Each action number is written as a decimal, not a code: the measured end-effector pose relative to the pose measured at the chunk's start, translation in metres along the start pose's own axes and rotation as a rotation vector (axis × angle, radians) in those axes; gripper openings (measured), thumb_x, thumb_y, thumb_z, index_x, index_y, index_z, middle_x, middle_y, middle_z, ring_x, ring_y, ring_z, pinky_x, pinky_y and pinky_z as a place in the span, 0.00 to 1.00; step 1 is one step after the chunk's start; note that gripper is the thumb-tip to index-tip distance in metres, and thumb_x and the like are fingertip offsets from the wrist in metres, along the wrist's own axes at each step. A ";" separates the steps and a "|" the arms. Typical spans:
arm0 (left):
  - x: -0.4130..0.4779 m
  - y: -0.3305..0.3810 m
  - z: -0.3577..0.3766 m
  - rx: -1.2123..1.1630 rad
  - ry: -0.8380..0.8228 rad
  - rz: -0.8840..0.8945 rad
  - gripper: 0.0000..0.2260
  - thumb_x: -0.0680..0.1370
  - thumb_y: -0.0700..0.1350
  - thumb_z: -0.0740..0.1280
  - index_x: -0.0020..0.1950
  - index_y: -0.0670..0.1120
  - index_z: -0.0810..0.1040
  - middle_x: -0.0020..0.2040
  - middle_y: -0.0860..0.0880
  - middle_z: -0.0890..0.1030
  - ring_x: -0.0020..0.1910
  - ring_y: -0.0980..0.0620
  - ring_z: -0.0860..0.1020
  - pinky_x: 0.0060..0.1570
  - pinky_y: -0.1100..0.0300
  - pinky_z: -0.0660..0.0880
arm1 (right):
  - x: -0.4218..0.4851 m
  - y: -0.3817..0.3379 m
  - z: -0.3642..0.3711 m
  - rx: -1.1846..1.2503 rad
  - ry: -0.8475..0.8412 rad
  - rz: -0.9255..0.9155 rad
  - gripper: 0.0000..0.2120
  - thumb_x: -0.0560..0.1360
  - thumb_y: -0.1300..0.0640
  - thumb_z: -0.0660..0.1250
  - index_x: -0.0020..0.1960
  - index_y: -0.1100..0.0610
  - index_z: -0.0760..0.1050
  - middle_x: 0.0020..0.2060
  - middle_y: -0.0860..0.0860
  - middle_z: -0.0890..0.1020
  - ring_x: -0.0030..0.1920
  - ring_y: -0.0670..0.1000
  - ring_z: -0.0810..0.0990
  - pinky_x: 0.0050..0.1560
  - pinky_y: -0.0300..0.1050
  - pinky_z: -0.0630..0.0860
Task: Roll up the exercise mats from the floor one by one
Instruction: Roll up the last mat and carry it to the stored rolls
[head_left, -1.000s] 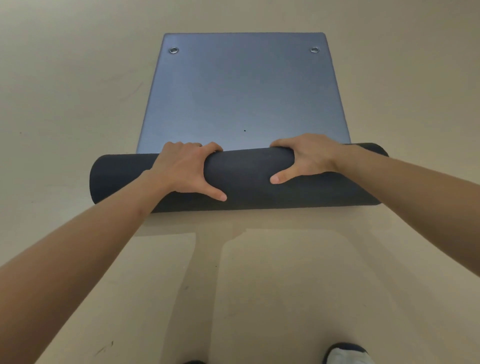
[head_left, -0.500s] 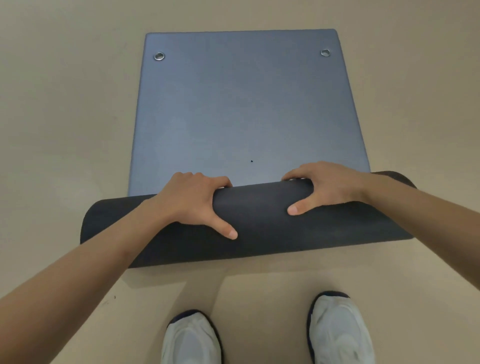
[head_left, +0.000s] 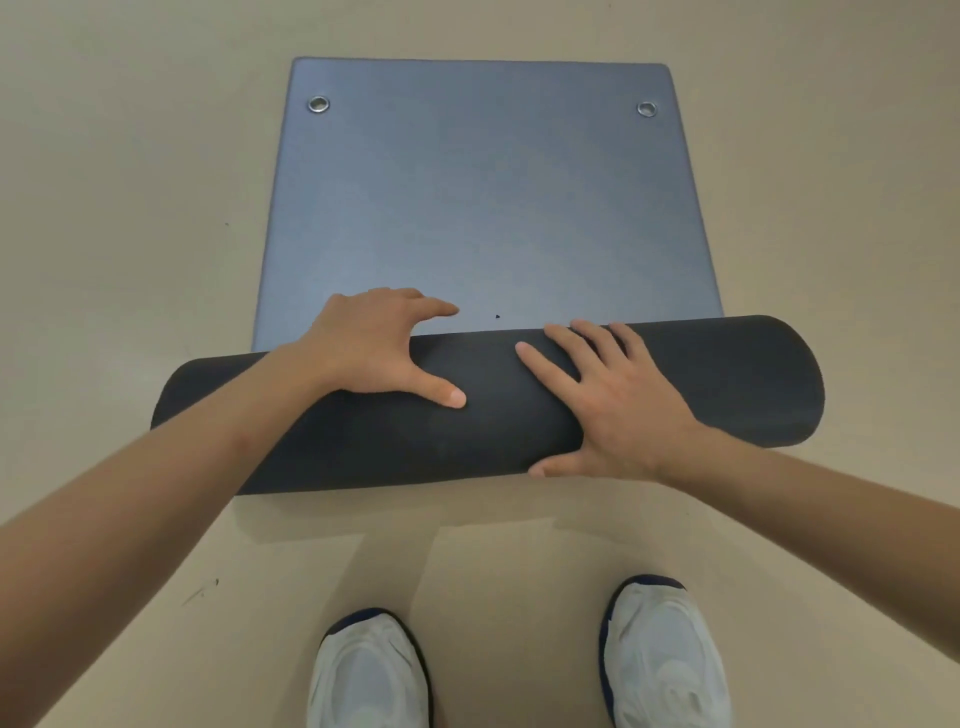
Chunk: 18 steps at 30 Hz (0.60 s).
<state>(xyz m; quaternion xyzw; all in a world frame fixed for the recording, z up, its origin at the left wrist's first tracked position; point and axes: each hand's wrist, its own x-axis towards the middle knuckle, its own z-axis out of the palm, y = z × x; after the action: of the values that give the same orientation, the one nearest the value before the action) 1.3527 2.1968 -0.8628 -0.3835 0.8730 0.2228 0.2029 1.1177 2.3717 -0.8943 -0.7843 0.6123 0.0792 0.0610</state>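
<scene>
My shoes (head_left: 370, 670) are standing on the floor (head_left: 130, 218). Just beyond them, my right grip (head_left: 618, 400) is pressing flat, fingers spread, on the half-rolled mat (head_left: 727, 379), and my left grip (head_left: 374, 348) is curling over the roll. The rest of the mat is lying flat ahead.

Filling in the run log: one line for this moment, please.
phase: rolling exercise mat | left hand: grips roll | right hand: flat on roll | far end unrolled

Single head-worn view, steeply downward and forward, close above floor (head_left: 130, 260)
</scene>
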 end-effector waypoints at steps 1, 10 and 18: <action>-0.007 0.000 0.002 0.003 0.102 0.002 0.46 0.63 0.82 0.64 0.77 0.63 0.65 0.74 0.59 0.71 0.72 0.52 0.70 0.59 0.48 0.70 | 0.005 0.005 -0.003 0.017 -0.009 -0.004 0.56 0.65 0.16 0.55 0.82 0.51 0.54 0.76 0.60 0.66 0.74 0.64 0.65 0.74 0.66 0.61; -0.053 0.009 0.046 0.217 0.471 0.136 0.46 0.66 0.75 0.65 0.79 0.52 0.67 0.77 0.47 0.70 0.76 0.42 0.67 0.73 0.43 0.64 | 0.068 0.052 -0.036 0.361 -0.296 0.028 0.54 0.60 0.15 0.59 0.79 0.39 0.54 0.71 0.43 0.70 0.68 0.51 0.69 0.69 0.56 0.68; -0.023 -0.009 0.029 0.270 0.326 0.042 0.54 0.63 0.78 0.68 0.83 0.58 0.50 0.80 0.47 0.64 0.77 0.42 0.65 0.77 0.45 0.59 | 0.100 0.073 -0.055 0.411 -0.240 0.139 0.53 0.60 0.16 0.62 0.78 0.42 0.62 0.74 0.44 0.69 0.73 0.52 0.69 0.72 0.56 0.66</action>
<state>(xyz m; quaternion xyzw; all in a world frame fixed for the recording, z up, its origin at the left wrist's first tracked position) 1.3796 2.2203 -0.8766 -0.3655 0.9240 0.0431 0.1039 1.0729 2.2481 -0.8597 -0.6964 0.6563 0.0497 0.2859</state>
